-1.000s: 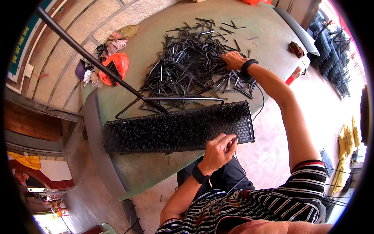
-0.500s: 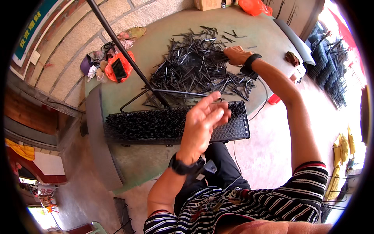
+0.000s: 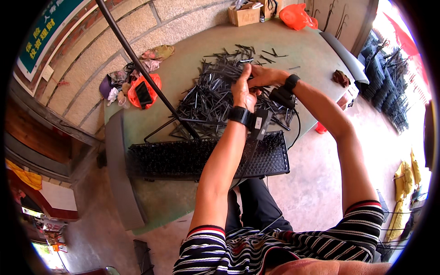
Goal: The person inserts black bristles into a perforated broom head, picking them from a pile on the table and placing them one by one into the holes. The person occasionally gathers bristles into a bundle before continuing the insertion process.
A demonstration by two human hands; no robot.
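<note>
A heap of thin black plastic strips [image 3: 206, 94] lies spread on the green table. Over its right side my two hands meet. My left hand [image 3: 244, 94] has its thumb up and its fingers curled. My right hand [image 3: 268, 77] reaches in from the right, its fingertips partly hidden behind the left thumb. A blurred bunch of the black strips juts out leftward from between them, and both hands appear closed on it. Nearer to me, under my left forearm, lies a long black brush head [image 3: 172, 158], bristled over most of its length, with a bare studded right end [image 3: 275, 153].
A black pole [image 3: 137, 50] with a wire brace rises from the brush head to the upper left. A phone [image 3: 143, 94] on an orange bag lies at the table's left, near cloths. A cardboard box [image 3: 245, 16] and a red bag [image 3: 298, 17] stand at the far edge.
My left hand has moved from above the brush head, forward to the heap, and joined my right hand. My right hand has come slightly left and nearer, with strips picked up.
</note>
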